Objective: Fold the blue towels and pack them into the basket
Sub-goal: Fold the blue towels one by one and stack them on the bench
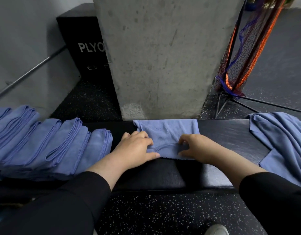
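Seen behind the dark padded bench [231,133]: a grey concrete pillar [163,56], rough and stained. Left of it, partly hidden, a black box [82,48] lettered "PLYO", beside a grey wall with a slanting metal rail [27,73]. At right, orange-and-blue netting [239,65] on a black stand. Underfoot, speckled black flooring [163,212].
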A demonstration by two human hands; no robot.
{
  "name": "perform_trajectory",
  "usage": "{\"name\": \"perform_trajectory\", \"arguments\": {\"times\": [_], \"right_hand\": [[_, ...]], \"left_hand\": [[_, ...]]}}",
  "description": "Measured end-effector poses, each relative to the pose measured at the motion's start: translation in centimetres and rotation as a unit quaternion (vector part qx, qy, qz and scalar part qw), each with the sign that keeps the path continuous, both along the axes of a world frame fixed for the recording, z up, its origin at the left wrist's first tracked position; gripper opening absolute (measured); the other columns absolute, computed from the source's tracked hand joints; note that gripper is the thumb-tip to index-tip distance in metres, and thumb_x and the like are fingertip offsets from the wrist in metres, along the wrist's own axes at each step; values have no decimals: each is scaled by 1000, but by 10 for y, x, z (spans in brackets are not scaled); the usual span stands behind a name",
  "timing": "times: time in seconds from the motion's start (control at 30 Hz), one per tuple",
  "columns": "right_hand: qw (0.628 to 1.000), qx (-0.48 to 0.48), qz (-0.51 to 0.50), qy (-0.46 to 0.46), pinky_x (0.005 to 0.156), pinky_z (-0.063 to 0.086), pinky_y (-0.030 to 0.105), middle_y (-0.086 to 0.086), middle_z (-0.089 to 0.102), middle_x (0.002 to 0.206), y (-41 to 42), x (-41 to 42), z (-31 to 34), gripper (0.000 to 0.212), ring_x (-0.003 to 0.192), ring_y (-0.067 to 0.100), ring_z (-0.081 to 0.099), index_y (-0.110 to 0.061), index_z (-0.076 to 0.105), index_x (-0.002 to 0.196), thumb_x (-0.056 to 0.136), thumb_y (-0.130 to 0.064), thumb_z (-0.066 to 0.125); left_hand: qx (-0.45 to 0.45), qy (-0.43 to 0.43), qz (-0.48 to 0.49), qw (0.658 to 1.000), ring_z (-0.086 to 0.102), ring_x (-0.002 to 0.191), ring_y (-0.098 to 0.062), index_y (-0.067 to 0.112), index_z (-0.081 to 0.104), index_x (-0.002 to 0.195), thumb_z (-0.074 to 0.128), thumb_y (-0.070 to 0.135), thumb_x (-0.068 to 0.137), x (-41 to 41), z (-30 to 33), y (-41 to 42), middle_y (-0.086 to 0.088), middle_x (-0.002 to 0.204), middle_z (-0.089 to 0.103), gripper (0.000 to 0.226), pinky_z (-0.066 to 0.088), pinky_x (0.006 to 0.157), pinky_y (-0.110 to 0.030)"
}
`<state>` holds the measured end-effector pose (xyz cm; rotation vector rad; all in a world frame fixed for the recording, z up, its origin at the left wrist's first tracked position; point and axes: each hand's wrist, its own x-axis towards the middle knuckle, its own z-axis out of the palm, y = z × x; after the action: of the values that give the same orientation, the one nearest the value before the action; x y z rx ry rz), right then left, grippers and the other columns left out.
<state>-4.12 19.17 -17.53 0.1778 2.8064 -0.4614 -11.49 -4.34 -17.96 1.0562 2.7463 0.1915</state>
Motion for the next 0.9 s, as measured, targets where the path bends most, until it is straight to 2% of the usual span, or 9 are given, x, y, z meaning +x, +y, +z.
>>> {"name": "perform_trajectory", "arguments": {"times": [0.1, 0.23, 0.33, 0.43, 0.53, 0.73, 0.8, 0.83, 0.9], "right_hand": [[997, -17, 8, 70, 71, 37, 31, -9, 55, 78, -1, 4, 3, 22, 81, 21, 55, -27, 52, 91, 89, -41, 68], [967, -92, -39, 237, 62, 36, 37, -4, 53, 64, 5, 5, 25, 25, 62, 17, 47, -21, 51, 87, 88, -35, 73], [975, -94, -19, 198, 67, 45, 35, -2, 58, 68, 21, 4, 43, 25, 66, 19, 53, -20, 56, 86, 84, -34, 77], [989, -42, -7, 143, 71, 45, 36, -3, 62, 72, 36, 7, 45, 16, 73, 22, 58, -19, 63, 83, 85, -29, 75], [983, -40, -58, 167, 69, 44, 35, -1, 65, 77, 44, 8, 42, 14, 78, 23, 60, -20, 66, 86, 84, -28, 76], [951, 0, -180, 250, 56, 37, 36, 6, 58, 68, 54, -1, 42, 21, 73, 33, 55, -18, 56, 71, 89, -21, 65], [938, -53, -195, 281, 65, 47, 38, 7, 64, 76, 54, -5, 41, 7, 76, 33, 60, -19, 65, 85, 89, -15, 60], [926, -86, -193, 313, 70, 50, 37, 6, 67, 82, 53, -6, 41, 11, 79, 30, 62, -18, 68, 93, 89, -12, 60], [903, -108, -164, 382, 74, 41, 29, 0, 64, 89, 52, -6, 41, 16, 82, 17, 57, -16, 70, 96, 87, -5, 64]], "left_hand": [[-21, 22, -12, 999, 43, 111, -11, 31, 60, 109, 59, 65, 88, 5, 2, 0, 14, 111, 49, 41, 32, 100, -37], [64, 56, 79, 993, 54, 97, -29, 23, 42, 92, 49, 27, 99, 11, 11, 5, 4, 101, 61, 10, 35, 81, -36], [148, 60, 150, 976, 60, 93, -38, 20, 52, 101, 48, 22, 100, -4, 26, 4, -7, 100, 68, 5, 37, 74, -38], [170, 75, 161, 969, 59, 86, -35, 22, 54, 97, 50, 15, 94, -17, 36, -4, -2, 91, 65, 9, 42, 72, -41], [183, 59, 171, 966, 57, 78, -27, 26, 54, 92, 48, 13, 92, -21, 38, -11, 4, 82, 61, 14, 48, 67, -42], [236, 39, 169, 956, 50, 63, -23, 18, 61, 79, 58, 24, 99, -30, 45, -15, 1, 61, 53, 20, 35, 55, -35], [300, -2, 211, 930, 51, 58, -22, 12, 65, 78, 58, 21, 99, -34, 46, -12, -6, 60, 56, 24, 37, 53, -33], [356, -48, 239, 902, 55, 58, -21, 11, 68, 80, 57, 17, 99, -34, 49, -10, -10, 63, 62, 22, 41, 55, -30], [445, -93, 274, 848, 66, 70, -21, 14, 73, 89, 54, 9, 98, -34, 54, -5, -7, 78, 72, 22, 51, 65, -30]]}}
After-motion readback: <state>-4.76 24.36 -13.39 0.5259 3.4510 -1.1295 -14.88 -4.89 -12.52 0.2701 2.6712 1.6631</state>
